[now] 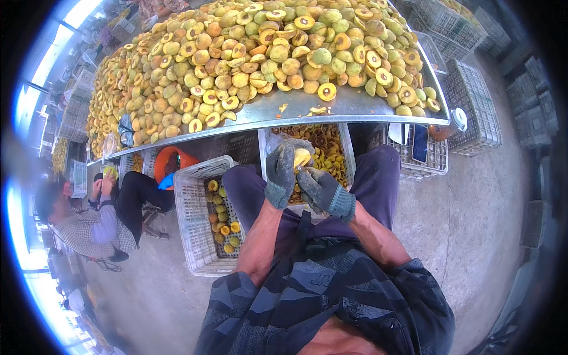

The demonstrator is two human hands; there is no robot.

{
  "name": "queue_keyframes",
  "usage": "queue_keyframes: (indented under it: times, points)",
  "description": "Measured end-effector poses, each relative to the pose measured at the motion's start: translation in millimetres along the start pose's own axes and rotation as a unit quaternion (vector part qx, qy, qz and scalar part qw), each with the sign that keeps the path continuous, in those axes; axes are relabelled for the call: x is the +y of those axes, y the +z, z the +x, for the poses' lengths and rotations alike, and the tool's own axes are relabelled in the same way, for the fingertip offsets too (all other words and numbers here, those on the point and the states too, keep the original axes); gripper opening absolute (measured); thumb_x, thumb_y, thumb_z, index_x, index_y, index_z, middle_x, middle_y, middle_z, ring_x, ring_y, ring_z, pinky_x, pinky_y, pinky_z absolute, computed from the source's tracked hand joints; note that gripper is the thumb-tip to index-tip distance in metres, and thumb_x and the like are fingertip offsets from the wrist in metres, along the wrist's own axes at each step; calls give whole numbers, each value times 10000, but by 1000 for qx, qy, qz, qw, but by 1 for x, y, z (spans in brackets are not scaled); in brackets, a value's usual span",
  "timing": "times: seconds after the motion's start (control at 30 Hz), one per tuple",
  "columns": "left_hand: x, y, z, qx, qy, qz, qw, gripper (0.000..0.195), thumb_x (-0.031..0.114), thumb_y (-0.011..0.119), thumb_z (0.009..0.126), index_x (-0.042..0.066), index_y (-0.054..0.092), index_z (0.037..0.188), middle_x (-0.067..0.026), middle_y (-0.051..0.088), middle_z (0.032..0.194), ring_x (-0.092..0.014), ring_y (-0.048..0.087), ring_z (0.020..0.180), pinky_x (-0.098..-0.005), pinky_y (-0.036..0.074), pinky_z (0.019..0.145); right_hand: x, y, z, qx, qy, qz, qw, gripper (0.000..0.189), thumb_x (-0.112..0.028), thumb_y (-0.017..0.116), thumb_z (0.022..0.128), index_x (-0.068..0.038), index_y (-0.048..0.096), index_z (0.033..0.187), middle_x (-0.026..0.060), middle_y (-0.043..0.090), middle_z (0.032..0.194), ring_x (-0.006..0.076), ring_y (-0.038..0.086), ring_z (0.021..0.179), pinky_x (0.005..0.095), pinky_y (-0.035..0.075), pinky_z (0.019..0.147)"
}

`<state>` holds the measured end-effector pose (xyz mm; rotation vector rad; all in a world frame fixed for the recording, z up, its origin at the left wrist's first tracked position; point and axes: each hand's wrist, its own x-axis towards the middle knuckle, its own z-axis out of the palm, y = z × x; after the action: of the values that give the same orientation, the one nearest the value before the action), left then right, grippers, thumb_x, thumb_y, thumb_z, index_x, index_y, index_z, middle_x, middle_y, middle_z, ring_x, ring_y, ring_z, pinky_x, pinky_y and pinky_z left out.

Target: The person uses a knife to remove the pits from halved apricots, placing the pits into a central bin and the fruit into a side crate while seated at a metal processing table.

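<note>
My left hand (284, 171), in a dirty grey-green work glove, is closed around a yellow halved fruit (302, 158), likely a peach or an apricot. Close beside it, my right hand (323, 188), gloved alike, grips a small metal tool (299, 168) whose tip touches the fruit; most of the tool is hidden in the glove. Both hands are above a white plastic crate (350, 153) between my knees, which holds brown and yellow fruit pieces. In front, a metal-edged table (355, 108) bears a large heap of halved fruit (266, 62), some with brown pit hollows showing.
A white crate (188, 222) with some fruit halves stands at my left, near an orange bucket (166, 155). Another person (97, 226) sits at the far left. At right, a crate (430, 168) bears a phone (420, 143), beside a lidded jar (443, 131). More crates (477, 106) stand beyond.
</note>
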<state>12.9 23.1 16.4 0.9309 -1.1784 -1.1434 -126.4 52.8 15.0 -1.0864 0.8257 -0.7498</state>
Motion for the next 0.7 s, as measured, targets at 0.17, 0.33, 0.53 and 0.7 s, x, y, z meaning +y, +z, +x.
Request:
queue_keyframes:
  times: [0.17, 0.33, 0.53, 0.7]
  points:
    - [7, -6, 5, -48, 54, 88, 993, 449, 281, 343, 1051, -31, 658, 983, -116, 701, 884, -192, 680, 788, -298, 546, 746, -18, -9, -2, -67, 68, 0, 995, 341, -386, 476, 1039, -86, 555, 897, -24, 485, 618, 62, 424, 436, 233, 341, 375]
    - [8, -19, 10, -135, 13, 68, 988, 463, 272, 337, 1053, -27, 675, 949, -108, 705, 878, -181, 677, 801, -302, 530, 752, -16, -12, 1, -99, 96, 29, 990, 322, -391, 502, 1030, -119, 566, 869, -30, 473, 613, 55, 397, 436, 209, 311, 372]
    - [9, -18, 21, -182, 37, 71, 980, 483, 315, 352, 1042, -22, 674, 914, -102, 699, 851, -192, 673, 794, -308, 520, 766, -3, -23, 3, -137, 178, 251, 942, 284, -385, 558, 1006, -125, 584, 893, -37, 483, 631, 50, 412, 469, 213, 318, 383]
    - [-10, -14, 9, -116, -30, -32, 992, 461, 319, 365, 1030, -12, 663, 909, -117, 696, 848, -217, 675, 794, -325, 528, 763, 37, -23, 12, -37, 137, 233, 962, 271, -349, 573, 1002, -81, 599, 971, -17, 523, 691, 45, 435, 515, 197, 339, 418]
